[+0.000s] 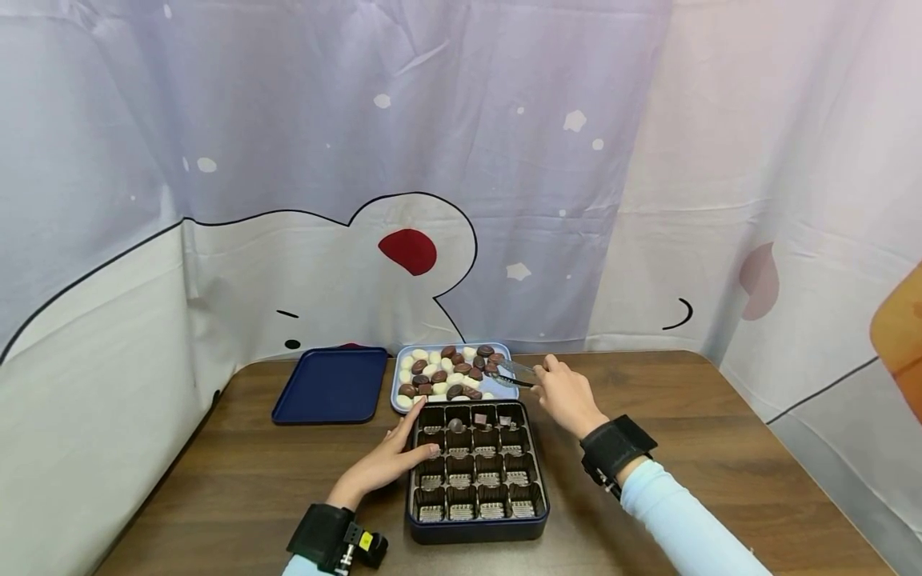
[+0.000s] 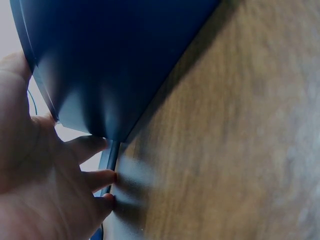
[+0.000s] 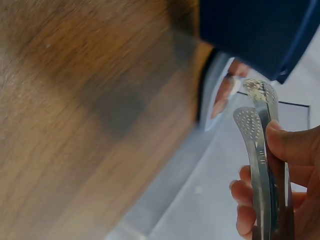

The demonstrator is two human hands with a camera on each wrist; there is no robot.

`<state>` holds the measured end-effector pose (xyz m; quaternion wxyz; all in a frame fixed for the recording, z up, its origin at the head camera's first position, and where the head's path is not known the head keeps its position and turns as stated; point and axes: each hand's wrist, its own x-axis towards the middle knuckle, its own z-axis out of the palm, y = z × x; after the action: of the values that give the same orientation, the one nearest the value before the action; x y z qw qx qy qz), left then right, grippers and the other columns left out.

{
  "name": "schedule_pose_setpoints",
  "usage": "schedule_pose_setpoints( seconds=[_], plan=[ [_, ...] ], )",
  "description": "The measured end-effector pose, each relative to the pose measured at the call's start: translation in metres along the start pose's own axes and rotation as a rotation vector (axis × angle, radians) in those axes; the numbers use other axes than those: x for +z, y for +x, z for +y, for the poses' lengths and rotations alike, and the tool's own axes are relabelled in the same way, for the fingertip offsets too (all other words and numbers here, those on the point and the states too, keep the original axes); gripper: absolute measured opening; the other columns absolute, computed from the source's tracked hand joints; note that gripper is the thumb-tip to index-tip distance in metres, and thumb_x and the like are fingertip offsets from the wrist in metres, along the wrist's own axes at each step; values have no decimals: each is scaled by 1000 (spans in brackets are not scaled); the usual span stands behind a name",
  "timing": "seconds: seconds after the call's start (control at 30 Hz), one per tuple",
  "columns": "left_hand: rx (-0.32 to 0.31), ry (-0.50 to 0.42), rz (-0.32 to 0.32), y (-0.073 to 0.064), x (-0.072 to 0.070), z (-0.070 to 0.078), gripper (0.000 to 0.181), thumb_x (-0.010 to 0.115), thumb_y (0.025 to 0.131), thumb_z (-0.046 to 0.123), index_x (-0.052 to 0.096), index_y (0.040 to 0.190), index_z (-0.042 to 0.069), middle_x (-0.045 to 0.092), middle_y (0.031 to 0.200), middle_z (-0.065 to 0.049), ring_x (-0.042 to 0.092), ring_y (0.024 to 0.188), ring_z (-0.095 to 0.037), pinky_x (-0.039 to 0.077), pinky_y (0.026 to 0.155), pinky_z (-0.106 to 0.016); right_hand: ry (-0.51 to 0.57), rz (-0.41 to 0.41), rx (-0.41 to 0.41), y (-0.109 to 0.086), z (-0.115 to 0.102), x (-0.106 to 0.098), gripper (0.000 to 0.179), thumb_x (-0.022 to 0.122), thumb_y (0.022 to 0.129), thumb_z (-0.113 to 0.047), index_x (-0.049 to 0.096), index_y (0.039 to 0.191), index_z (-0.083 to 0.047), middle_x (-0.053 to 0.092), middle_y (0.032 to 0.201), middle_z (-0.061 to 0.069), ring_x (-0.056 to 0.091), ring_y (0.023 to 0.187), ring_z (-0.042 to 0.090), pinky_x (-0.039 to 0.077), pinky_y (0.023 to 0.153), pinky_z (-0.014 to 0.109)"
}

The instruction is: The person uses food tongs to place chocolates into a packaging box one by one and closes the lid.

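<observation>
My right hand (image 1: 569, 398) holds metal tongs (image 3: 260, 155), thumb on one arm and fingers behind the other. In the right wrist view the perforated tips stand slightly apart, nothing between them. In the head view they reach over the right side of a light blue tray (image 1: 395, 392) holding many brown and white chocolates (image 1: 439, 376). My left hand (image 1: 385, 464) rests along the left edge of a dark blue box (image 1: 479, 531), thumb over its rim. A black divided insert (image 1: 473, 480) fills the box. Small pieces, too small to identify, lie in some back-row compartments.
A flat navy tray (image 1: 331, 386) lies left of the chocolates on the wooden table (image 1: 648, 480). Behind the table hangs a printed curtain (image 1: 504, 160). The box stands directly in front of the light blue tray.
</observation>
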<state>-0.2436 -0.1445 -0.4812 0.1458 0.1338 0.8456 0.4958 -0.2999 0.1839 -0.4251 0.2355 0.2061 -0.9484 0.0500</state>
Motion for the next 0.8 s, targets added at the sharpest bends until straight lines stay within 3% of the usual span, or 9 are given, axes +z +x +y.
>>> schedule_pose_setpoints(
  seconds=[0.1,0.3,0.6,0.8],
  plan=[
    [1,-1,7,1,1,-2,98,63,94,66,5,168,37,1,176,-10,-10,156,-55,2,111,-87,-4,-23,20,3,3,6,23,81,88,-11,73,107,0,50,88,9,56,73,26,49,53,37],
    [-3,2,3,-2,1,4,94,63,99,53,5,169,30,1,176,-15,-9,155,-59,4,110,-88,-15,-109,65,11,2,19,18,78,90,-10,71,105,0,49,90,10,56,78,28,51,57,38],
    [-1,15,8,-1,0,5,92,62,101,50,4,169,29,0,176,-15,-8,155,-58,5,112,-87,2,-22,44,14,-4,43,23,76,90,-9,70,107,6,53,97,15,59,80,31,54,57,40],
    [4,8,4,-2,0,6,94,63,99,55,5,169,31,1,176,-16,-9,154,-59,4,111,-87,6,-79,109,16,-9,41,19,76,91,-9,70,104,4,56,97,16,62,82,32,57,60,43]
  ],
)
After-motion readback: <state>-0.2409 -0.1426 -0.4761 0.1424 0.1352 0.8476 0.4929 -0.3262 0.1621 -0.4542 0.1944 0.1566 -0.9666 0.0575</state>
